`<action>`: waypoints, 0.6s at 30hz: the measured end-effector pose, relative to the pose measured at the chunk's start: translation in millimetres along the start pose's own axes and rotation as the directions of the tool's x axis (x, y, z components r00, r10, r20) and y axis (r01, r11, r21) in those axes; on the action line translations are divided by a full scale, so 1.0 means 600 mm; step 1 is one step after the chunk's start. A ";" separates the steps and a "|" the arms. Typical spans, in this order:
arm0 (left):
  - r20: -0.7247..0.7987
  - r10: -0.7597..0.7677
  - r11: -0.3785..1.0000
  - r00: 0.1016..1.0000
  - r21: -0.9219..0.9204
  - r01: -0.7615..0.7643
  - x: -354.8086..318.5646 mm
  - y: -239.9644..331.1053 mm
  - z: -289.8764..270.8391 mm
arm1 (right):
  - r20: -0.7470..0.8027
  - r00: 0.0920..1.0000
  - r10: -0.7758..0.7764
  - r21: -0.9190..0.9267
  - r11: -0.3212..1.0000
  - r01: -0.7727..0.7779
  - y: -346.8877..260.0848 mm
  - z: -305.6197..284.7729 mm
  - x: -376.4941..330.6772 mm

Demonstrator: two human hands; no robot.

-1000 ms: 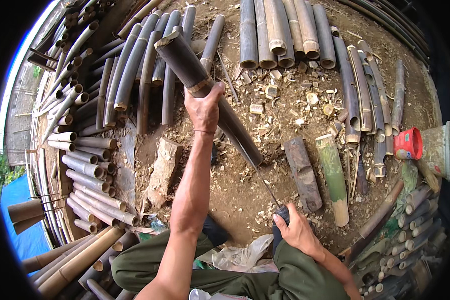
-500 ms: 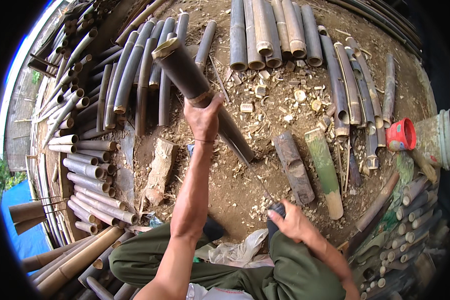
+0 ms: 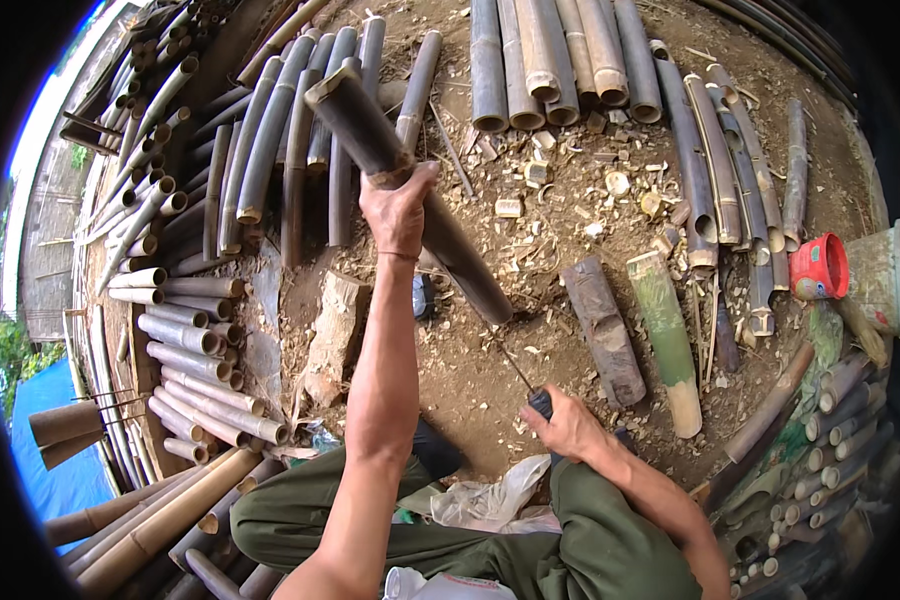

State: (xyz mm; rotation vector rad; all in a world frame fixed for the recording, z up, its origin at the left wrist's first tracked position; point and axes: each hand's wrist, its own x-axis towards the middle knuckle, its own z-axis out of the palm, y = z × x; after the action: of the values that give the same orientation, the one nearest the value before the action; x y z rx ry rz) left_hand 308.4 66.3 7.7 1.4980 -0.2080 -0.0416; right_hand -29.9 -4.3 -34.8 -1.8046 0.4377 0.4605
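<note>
My left hand (image 3: 398,215) is wrapped round the middle of a dark brown bamboo tube (image 3: 462,258). It holds the tube slanted, with the cut upper end up to the left and the lower end down to the right. My right hand (image 3: 568,428), above my right knee, is closed on a tool with a dark handle (image 3: 540,402) and a thin metal shaft (image 3: 516,370). The shaft points up toward the tube's lower end. Whether its tip touches the tube cannot be made out, nor can the tool's exact kind.
A notched wood block (image 3: 603,335) and a split green bamboo piece (image 3: 665,340) lie to the right. Rough wood (image 3: 335,335) lies left of my forearm. Bamboo tubes (image 3: 540,65) lie beyond the scattered chips (image 3: 510,207). A red bucket (image 3: 818,267) is at far right.
The right hand has moved a little left with the tool, and less of its shaft shows below the tube. The tube keeps nearly the same slant. The view has shifted slightly.
</note>
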 end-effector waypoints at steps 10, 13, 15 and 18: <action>0.492 -0.103 0.939 0.864 -0.238 0.248 0.008 -0.002 -0.048 | 0.086 0.993 0.081 0.016 0.996 -0.083 -0.032 -0.055 0.000; 0.583 -0.102 0.946 0.806 -0.193 0.259 -0.012 0.016 -0.035 | 0.130 0.981 0.143 0.015 0.989 -0.146 -0.081 -0.095 -0.027; 0.551 -0.084 0.972 0.830 -0.138 0.190 -0.024 0.018 -0.031 | 0.102 0.985 0.136 -0.013 0.991 -0.136 -0.090 -0.094 -0.039; 0.233 -0.061 0.998 0.971 -0.019 0.068 -0.060 0.029 -0.008 | -0.022 0.992 0.121 -0.040 0.992 -0.121 -0.084 -0.061 -0.058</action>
State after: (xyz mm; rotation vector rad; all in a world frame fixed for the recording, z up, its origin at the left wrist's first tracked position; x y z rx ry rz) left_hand 272.0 77.8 20.7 1.4714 -0.3455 -0.2719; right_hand -30.3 -24.2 33.7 -1.8300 0.5569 0.5398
